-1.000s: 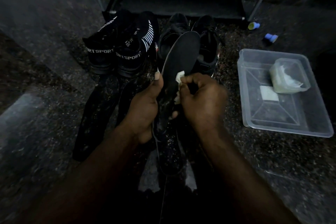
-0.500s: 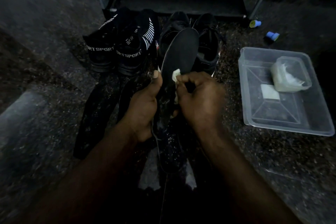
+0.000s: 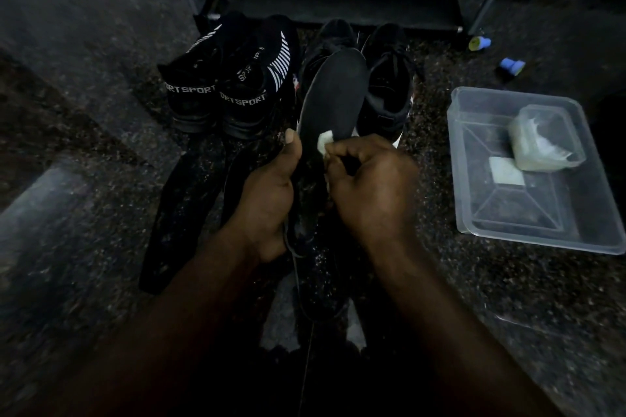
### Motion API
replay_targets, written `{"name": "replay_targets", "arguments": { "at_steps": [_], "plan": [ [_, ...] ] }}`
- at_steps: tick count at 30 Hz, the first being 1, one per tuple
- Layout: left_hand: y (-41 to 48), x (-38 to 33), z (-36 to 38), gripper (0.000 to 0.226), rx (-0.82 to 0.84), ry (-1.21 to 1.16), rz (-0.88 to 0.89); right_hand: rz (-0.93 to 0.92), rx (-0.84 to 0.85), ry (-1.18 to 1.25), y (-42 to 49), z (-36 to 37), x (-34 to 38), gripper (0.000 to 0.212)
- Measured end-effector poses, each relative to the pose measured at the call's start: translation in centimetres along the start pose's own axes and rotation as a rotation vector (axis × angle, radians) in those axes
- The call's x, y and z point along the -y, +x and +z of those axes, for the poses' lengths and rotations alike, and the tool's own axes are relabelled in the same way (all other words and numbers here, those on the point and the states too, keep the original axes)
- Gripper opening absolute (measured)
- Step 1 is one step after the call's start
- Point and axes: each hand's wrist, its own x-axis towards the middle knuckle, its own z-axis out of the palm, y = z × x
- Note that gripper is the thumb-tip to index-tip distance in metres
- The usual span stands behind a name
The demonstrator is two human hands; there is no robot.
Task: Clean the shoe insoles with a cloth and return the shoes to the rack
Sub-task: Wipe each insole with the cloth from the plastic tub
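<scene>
Black insole [image 3: 333, 95] gripped upright by left hand [image 3: 267, 189]; right hand [image 3: 371, 186] pinches white cloth [image 3: 326, 140] against it; shoes [image 3: 386, 85] behind

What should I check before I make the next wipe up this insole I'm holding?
1. Left hand grips the insole firmly, thumb on its edge: ok.
2. Right hand pinches the cloth: ok.
3. Cloth touches the insole's face: ok.
4. Upper part of the insole is free of dirt: cannot tell, too dark.
5. Spare white pad lies in the clear tray: ok.
6. Rack shelf has room for the shoes: cannot tell, it is in shadow.
</scene>
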Motion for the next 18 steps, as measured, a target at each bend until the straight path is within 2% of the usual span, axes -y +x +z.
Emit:
{"name": "replay_targets", "arguments": {
  "at_steps": [3, 6, 8, 10, 13, 18],
  "plan": [
    [0.0, 0.1, -0.1, 0.053, -0.021, -0.031, 0.042, -0.076, 0.05, 0.095, -0.7, 0.8, 1.4, 0.017],
    [0.1, 0.0, -0.2, 0.058, -0.013, -0.062, 0.033, -0.108, 0.055, 0.083, -0.6, 0.8, 1.2, 0.015],
    [0.2, -0.2, -0.3, 0.074, 0.007, -0.061, 0.007, -0.075, 0.016, 0.014, -0.2, 0.4, 0.3, 0.013],
    [0.6, -0.1, -0.4, 0.08, 0.009, -0.059, 0.002, -0.012, 0.007, -0.024, 0.0, 0.0, -0.5, 0.013],
    [0.9, 0.2, -0.6, 0.08, 0.034, -0.05, -0.002, 0.021, 0.019, -0.004, -0.1, 0.2, -0.5, 0.01],
    [1.0, 0.5, -0.9, 0.067, 0.014, -0.113, -0.001, -0.104, 0.048, 0.037, -0.6, 0.8, 0.7, 0.015]
  ]
}}
